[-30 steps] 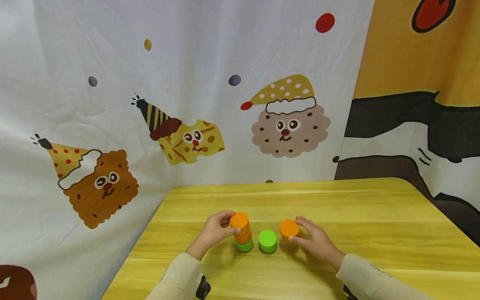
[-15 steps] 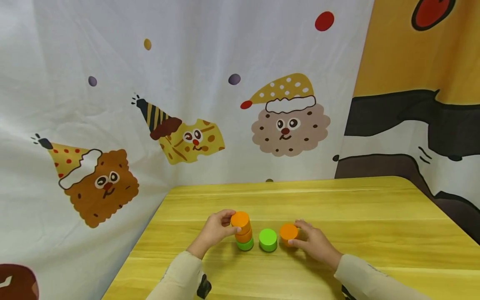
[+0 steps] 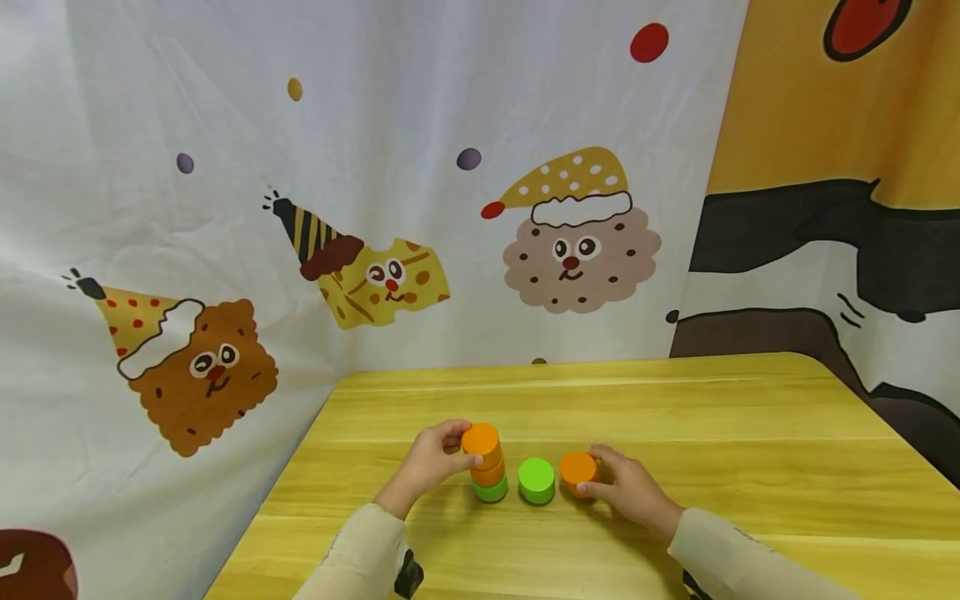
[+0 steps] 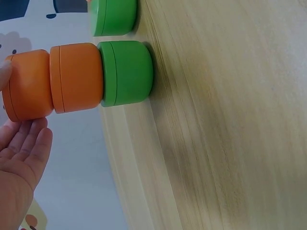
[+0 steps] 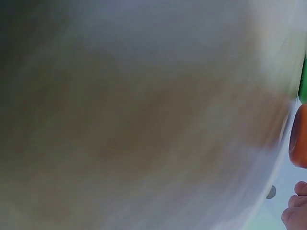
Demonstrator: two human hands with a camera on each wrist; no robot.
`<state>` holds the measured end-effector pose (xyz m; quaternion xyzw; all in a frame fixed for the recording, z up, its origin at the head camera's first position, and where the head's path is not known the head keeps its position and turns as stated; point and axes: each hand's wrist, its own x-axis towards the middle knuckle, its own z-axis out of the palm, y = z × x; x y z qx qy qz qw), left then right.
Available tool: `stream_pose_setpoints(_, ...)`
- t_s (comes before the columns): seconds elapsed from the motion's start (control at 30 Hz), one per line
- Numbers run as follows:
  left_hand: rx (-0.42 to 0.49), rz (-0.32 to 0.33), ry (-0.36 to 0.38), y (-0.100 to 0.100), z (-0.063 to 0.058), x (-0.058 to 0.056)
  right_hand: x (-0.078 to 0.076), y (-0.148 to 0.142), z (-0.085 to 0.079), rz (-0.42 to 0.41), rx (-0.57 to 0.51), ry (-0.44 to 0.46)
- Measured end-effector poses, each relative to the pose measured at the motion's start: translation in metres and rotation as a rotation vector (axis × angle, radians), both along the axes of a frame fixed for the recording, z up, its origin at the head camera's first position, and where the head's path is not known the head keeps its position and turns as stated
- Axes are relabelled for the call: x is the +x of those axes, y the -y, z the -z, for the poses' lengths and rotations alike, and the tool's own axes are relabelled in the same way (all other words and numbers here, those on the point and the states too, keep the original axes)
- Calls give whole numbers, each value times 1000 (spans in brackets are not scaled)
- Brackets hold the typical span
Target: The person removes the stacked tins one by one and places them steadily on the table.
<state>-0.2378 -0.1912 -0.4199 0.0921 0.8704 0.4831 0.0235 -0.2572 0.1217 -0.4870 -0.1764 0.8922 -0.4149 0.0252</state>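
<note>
You've got your right grip (image 3: pixel 633 493) pinching an orange block (image 3: pixel 577 470), just beside the lone green block (image 3: pixel 536 480); slim gap, then your left grip (image 3: pixel 429 460) pinches the top orange block (image 3: pixel 481 438) of the three-block stack (image 3: pixel 490 476). Beyond, the table (image 3: pixel 622 401) stretches wide to its far edge, printed curtain (image 3: pixel 420 108) behind.

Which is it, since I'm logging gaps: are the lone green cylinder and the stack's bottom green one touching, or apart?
Apart: the head view shows bare table between the lone green cylinder and the bottom green cylinder.
</note>
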Motion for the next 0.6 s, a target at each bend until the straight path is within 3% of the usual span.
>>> stream_pose_setpoints(0.6,8,-1,14,1,3,1,-1,2,4,28,13,65)
